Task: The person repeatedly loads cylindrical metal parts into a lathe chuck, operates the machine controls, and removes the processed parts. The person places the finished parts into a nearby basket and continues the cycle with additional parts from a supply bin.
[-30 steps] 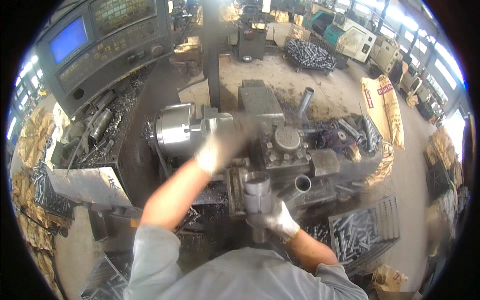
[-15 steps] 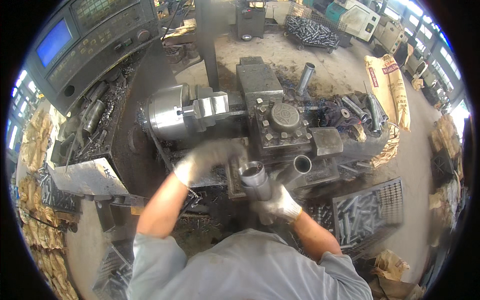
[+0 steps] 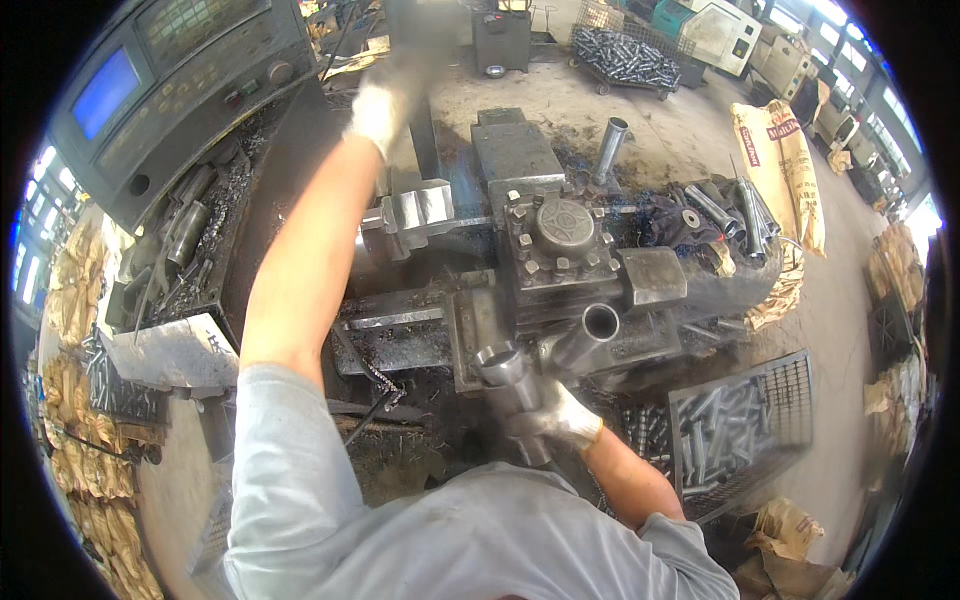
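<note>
My gloved right hand (image 3: 565,414) is wrapped round a thick metal tube (image 3: 508,372) with an open upper end, close in front of my body. A second metal tube (image 3: 599,322) stands tilted just beyond that hand, on the near side of the lathe. Far up and forward, my gloved left hand (image 3: 385,112) reaches to the dark upright post (image 3: 424,140). Motion smears its fingers, so their grip cannot be made out. Below that arm is the lathe chuck (image 3: 372,243), partly hidden by the forearm. The tool turret (image 3: 566,230) sits right of the chuck.
A control panel with a blue screen (image 3: 106,92) is at the upper left. A wire basket of metal tubes (image 3: 735,425) stands at the right. Another loose tube (image 3: 610,150) stands behind the turret, and a paper sack (image 3: 775,165) lies farther right. Metal shavings (image 3: 232,190) litter the left tray.
My left hand has moved up and away from the chuck area to the dark post. My right hand still holds its tube, slightly lower and tilted a little differently.
</note>
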